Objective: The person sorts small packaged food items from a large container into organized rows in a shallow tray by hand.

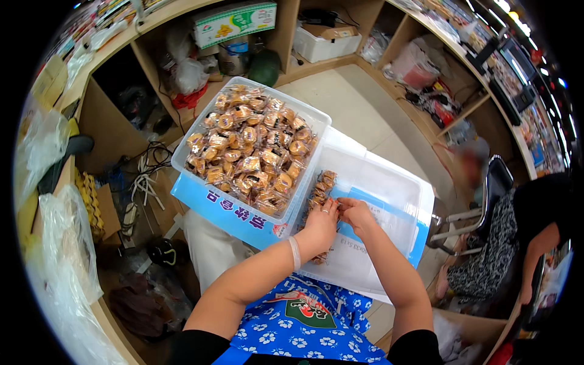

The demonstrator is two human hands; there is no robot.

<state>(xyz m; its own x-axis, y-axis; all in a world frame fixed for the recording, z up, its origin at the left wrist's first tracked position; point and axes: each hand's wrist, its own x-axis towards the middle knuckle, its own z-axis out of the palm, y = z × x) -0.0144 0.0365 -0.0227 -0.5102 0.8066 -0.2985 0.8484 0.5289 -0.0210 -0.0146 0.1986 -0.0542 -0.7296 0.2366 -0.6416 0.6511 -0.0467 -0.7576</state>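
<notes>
A clear plastic bin [325,115] on the left is heaped with small round golden snacks in clear wrappers [249,146]. Beside it, a second clear bin [420,201] holds a single row of the same wrapped snacks [322,185] along its left wall. My left hand [322,224] lies over that row, its fingers curled down onto the snacks. Close against it is my right hand [358,214], with thumb and fingers pinched together at the row's right side. Whatever sits between the right fingertips is hidden.
Both bins rest on a blue and white carton [219,204]. Wooden shelving curves around me, holding a green and white box [234,24], a white foam box [328,45] and bags. Cables [146,179] lie at the left. A person [499,237] is at the right, near a chair [486,188].
</notes>
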